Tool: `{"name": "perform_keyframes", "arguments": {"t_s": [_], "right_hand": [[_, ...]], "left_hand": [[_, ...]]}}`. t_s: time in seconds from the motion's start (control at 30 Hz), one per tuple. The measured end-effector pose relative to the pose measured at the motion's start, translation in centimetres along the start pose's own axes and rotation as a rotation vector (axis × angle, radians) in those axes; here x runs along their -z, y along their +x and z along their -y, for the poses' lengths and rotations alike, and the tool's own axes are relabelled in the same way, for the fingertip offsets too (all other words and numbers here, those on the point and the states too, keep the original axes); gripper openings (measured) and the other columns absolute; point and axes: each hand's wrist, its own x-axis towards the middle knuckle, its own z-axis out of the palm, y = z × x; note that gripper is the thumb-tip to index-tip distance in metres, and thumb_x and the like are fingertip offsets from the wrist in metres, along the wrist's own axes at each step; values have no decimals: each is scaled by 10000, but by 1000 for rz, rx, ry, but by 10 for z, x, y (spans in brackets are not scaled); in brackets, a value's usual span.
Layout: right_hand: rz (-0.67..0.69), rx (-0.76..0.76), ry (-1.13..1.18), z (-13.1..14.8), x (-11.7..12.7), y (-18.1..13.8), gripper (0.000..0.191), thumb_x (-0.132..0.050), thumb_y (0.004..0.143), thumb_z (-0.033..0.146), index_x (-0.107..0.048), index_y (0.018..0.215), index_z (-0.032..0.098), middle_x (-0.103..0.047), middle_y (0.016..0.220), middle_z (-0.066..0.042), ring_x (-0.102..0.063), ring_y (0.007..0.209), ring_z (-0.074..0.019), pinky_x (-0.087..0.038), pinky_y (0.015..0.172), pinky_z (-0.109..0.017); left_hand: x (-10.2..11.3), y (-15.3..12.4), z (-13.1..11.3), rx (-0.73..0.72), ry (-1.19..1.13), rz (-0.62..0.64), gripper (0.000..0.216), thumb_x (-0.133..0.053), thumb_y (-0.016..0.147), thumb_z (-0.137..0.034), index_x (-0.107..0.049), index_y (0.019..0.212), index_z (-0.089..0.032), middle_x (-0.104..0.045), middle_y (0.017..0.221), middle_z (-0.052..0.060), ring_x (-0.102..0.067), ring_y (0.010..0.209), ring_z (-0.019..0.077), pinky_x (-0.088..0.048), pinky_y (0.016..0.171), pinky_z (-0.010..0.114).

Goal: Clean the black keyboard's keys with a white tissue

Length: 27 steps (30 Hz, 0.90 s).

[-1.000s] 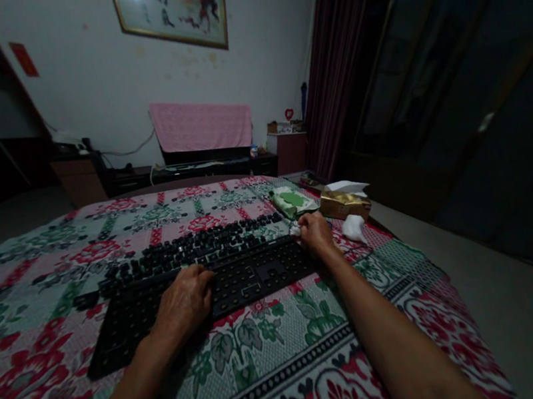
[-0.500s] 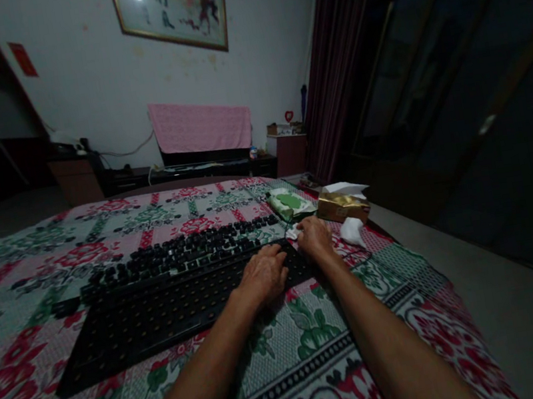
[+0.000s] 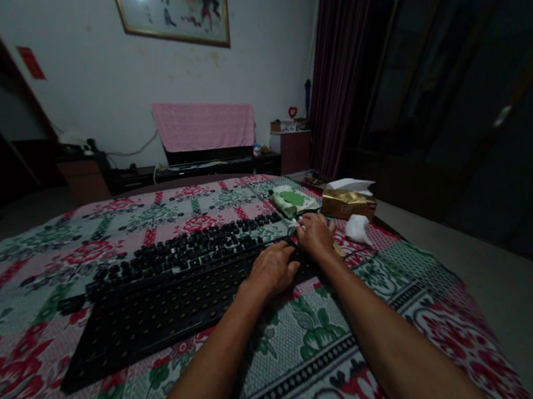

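Note:
A black keyboard (image 3: 163, 313) with its keycaps off lies slantwise on the cloth, small round studs showing in rows. My left hand (image 3: 273, 269) rests on its right part, fingers stretched out and thumb apart. At the far right corner, my right hand (image 3: 317, 235) is closed on a crumpled white tissue (image 3: 295, 222), mostly hidden by the fingers. Loose black keycaps (image 3: 188, 247) lie heaped along the far side of the keyboard.
A green-and-white pack of wipes (image 3: 294, 200) and a gold tissue box (image 3: 347, 200) stand beyond my right hand. Another crumpled white tissue (image 3: 358, 230) lies to its right. The flowered tablecloth (image 3: 312, 327) covers the table, whose right edge drops to the floor.
My left hand has slid slightly right along the keyboard. My right hand has shifted a little at the corner, and less of the tissue shows. The view has turned slightly.

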Motion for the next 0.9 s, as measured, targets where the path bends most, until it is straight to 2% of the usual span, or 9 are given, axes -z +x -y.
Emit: {"name": "perform_keyframes", "arguments": {"t_s": [0.1, 0.2, 0.37, 0.43, 0.53, 0.67, 0.8, 0.9], "right_hand": [[-63, -1, 118, 16, 12, 5, 265, -459, 816, 258, -673, 947, 173, -595, 1055, -104, -463, 1013, -243, -284, 889, -396], [-17, 12, 381, 40, 21, 7, 246, -486, 781, 261, -683, 881, 152, -619, 972, -95, -517, 938, -211, -356, 851, -327], [451, 76, 969, 88, 27, -10, 275, -492, 765, 335, -654, 901, 159, -644, 812, -11, -559, 749, -150, -425, 692, -256], [554, 119, 1098, 105, 27, -23, 283, -488, 777, 359, -642, 908, 161, -634, 797, -1, -548, 718, -133, -422, 666, -241], [559, 144, 1192, 127, 24, -43, 265, -497, 782, 373, -635, 860, 160, -624, 776, 0, -541, 716, -126, -420, 670, -236], [508, 121, 1201, 145, 20, -63, 238, -512, 785, 357, -625, 863, 163, -622, 800, -7, -547, 728, -129, -425, 674, -240], [583, 141, 1253, 156, 20, -75, 244, -520, 785, 352, -604, 928, 174, -623, 837, -9, -561, 745, -131, -441, 670, -243], [666, 179, 1302, 159, 20, -80, 293, -557, 754, 307, -565, 1018, 180, -623, 878, -12, -576, 776, -136, -455, 692, -252]], "left_hand": [[11, -6, 9, 65, -41, -160, 304, -458, 815, -215, -582, 1090, -174, -571, 1170, 89, -522, 1096, 205, -407, 976, 347], [29, -16, 21, 174, -77, -326, 372, -492, 792, -193, -547, 1158, -160, -569, 1196, 101, -510, 1120, 210, -392, 992, 354], [59, -43, 42, 363, -262, -425, 493, -563, 750, -262, -517, 1226, -144, -569, 1224, 103, -552, 1069, 227, -427, 940, 353], [65, -57, 49, 419, -403, -420, 485, -586, 727, -291, -555, 1190, -149, -623, 1144, 90, -593, 990, 218, -462, 873, 327], [67, -77, 56, 461, -631, -397, 380, -597, 701, -311, -648, 1040, -149, -697, 911, 56, -633, 779, 178, -494, 697, 263], [70, -98, 58, 567, -791, -419, 305, -613, 658, -299, -679, 896, -121, -684, 739, 37, -591, 601, 127, -451, 546, 213], [74, -111, 60, 703, -756, -476, 224, -626, 617, -271, -675, 773, -119, -654, 646, 21, -561, 546, 118, -425, 504, 207], [73, -116, 64, 739, -653, -528, 193, -611, 621, -262, -676, 748, -133, -656, 650, 21, -572, 570, 129, -427, 516, 212]]}}
